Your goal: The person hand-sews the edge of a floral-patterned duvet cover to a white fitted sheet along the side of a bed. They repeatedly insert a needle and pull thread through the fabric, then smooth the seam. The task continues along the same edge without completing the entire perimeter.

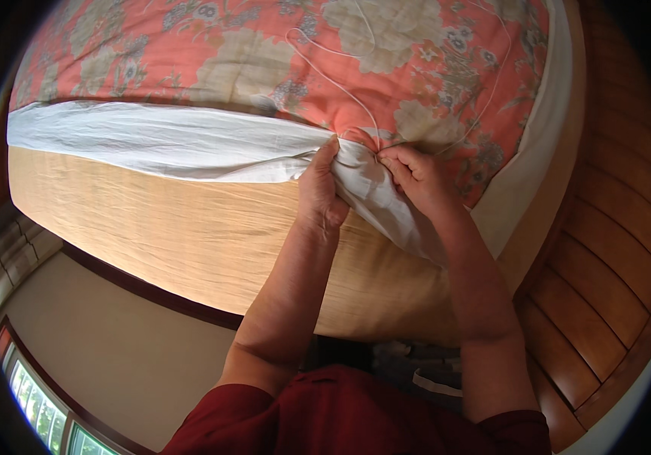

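Note:
A coral quilt (253,64) with beige and grey flowers lies spread out, bordered on its near side by a white cloth edge (174,140). My left hand (320,189) grips that white edge where it meets the quilt, thumb on top and fingers mostly hidden underneath. Just to the right, the thumb and fingertips of my right hand (419,178) are pinched together at the seam. Whatever sits in that pinch is too small to make out. A long white thread (341,85) runs from the seam between my hands and loops loosely over the quilt.
Beneath the quilt is a tan bed sheet (189,220) over the mattress. Brown wooden planks (591,273) run along the right side. At lower left are a pale panel with a dark edge (136,334) and a window (37,398).

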